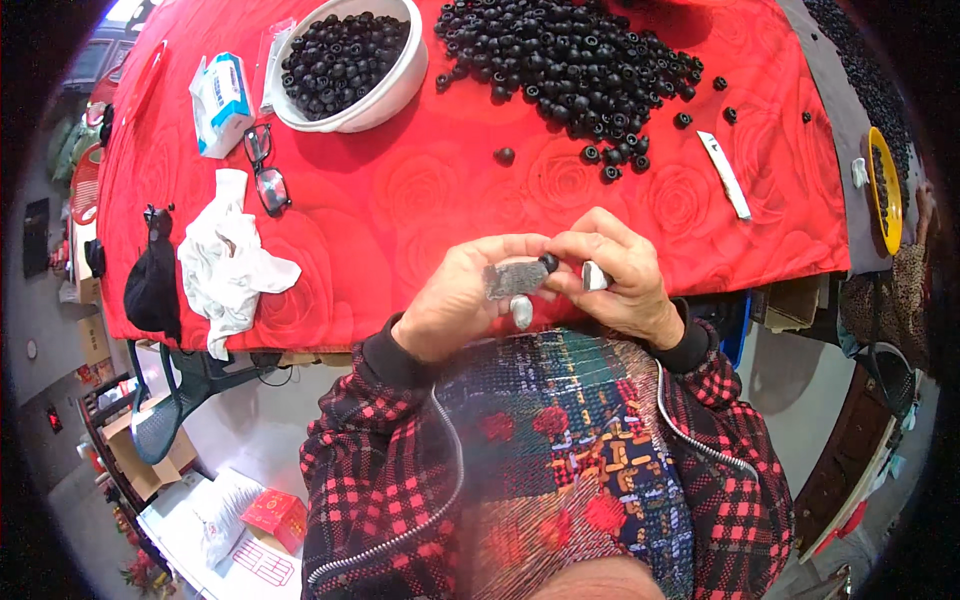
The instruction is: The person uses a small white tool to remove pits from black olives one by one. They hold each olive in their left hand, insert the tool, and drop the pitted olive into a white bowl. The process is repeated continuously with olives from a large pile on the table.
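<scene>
Just over the table's near edge, my left hand (pixel 450 300) and my right hand (pixel 622 272) meet. Fingertips of both pinch a small black round piece (pixel 548 262). A rough grey strip (pixel 514 280) lies along the left fingers beside that piece; whether it is held or wrapped on cannot be made out. Below the strip shows a white-covered fingertip (pixel 521 311). Among the curled fingers of the right hand sits a white piece with a dark side (pixel 595 276). Ahead of the hands spreads a large pile of similar black pieces (pixel 580 70).
A white bowl (pixel 400 85) full of black pieces stands at the far left of the red tablecloth (pixel 400 200). Nearby lie a tissue pack (pixel 222 105), eyeglasses (pixel 268 180), a white cloth (pixel 230 262) and a black mask (pixel 152 280). A white strip (pixel 723 175) rests at right.
</scene>
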A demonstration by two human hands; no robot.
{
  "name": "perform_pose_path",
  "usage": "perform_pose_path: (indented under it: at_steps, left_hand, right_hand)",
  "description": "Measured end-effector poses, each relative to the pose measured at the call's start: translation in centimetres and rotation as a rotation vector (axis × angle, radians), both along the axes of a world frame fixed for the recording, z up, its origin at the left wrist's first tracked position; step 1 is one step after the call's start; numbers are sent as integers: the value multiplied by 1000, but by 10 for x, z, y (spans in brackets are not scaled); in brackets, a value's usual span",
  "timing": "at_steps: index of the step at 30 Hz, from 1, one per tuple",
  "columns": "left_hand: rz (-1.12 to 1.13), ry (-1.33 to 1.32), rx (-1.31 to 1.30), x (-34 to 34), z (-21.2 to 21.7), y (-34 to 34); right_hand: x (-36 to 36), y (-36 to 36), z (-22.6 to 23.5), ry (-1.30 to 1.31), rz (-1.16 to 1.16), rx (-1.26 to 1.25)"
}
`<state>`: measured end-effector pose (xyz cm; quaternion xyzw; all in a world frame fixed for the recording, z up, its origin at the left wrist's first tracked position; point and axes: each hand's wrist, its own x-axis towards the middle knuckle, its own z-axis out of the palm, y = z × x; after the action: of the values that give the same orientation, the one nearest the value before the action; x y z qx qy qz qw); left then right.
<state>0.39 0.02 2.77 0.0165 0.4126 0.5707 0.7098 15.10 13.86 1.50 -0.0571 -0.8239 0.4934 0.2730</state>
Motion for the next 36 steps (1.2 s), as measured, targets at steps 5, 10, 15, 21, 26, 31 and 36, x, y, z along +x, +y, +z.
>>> perform_pose_path:
  at_steps: [5, 10, 15, 21, 26, 31, 36]
  left_hand:
    - [-185, 166, 100, -6, -5, -9]
    - [-201, 207, 174, -4, -5, -6]
    - [-115, 88, 133, 3, 10, 2]
    - [-8, 216, 165, 11, 10, 2]
    - [82, 371, 200, 11, 7, -1]
    - [82, 389, 215, 12, 8, -3]
    - [67, 386, 215, 12, 7, -2]
  right_hand:
    - [3, 2, -1, -24, 81, -53]
    - [2, 1, 0, 35, 42, -77]
    - [3, -2, 3, 189, -39, 148]
    - [8, 4, 8, 217, -22, 394]
    - [18, 9, 9, -160, -134, 43]
    - [16, 14, 23, -197, 44, -294]
    - [10, 11, 19, -172, -49, -104]
